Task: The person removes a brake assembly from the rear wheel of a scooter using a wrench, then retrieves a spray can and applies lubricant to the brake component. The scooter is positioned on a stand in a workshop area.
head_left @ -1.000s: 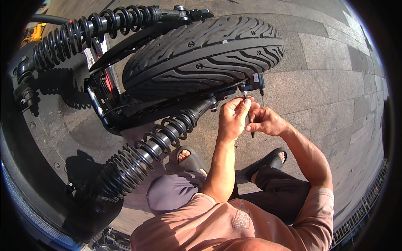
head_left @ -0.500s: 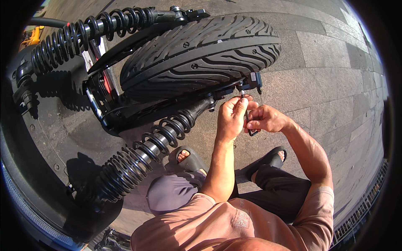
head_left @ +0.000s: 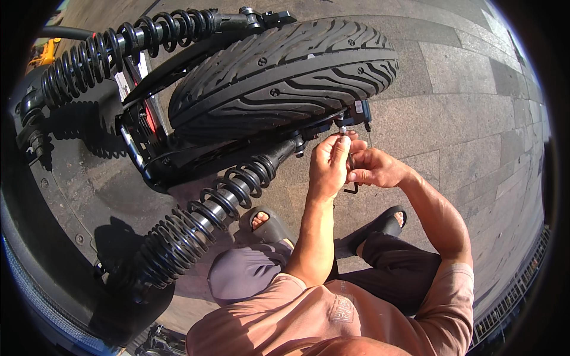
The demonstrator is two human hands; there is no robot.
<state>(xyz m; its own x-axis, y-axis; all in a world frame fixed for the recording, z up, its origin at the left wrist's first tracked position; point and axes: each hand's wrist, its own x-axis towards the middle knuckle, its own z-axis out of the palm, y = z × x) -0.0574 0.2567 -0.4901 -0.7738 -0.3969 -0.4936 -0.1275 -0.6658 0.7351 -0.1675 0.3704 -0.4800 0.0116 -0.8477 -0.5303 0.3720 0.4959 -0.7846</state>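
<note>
My left hand (head_left: 330, 165) is closed, thumb and fingers pinching the upper part of a black bent hex key just below a bolt (head_left: 342, 129). The bolt sits on the wheel mount, beside a black block that looks like a brake caliper (head_left: 360, 111). My right hand (head_left: 380, 168) is closed round the lower part of the hex key (head_left: 352, 191), whose short bent end sticks out beneath the fingers toward the left. My hands hide most of the key's shaft, and whether its tip sits in the bolt cannot be made out.
A wide black tyre (head_left: 285, 77) fills the upper middle. Two coil-spring shock absorbers flank it, the nearer (head_left: 208, 210) close to my left forearm and the farther (head_left: 119, 50) at upper left. A dark body panel (head_left: 65, 196) lies at left. Stone paving (head_left: 469, 136) spreads at right.
The hex key's bent end has swung from below my right hand's fingers a little to the left. Both hands stay at nearly the same place, with the right fingers slightly shifted.
</note>
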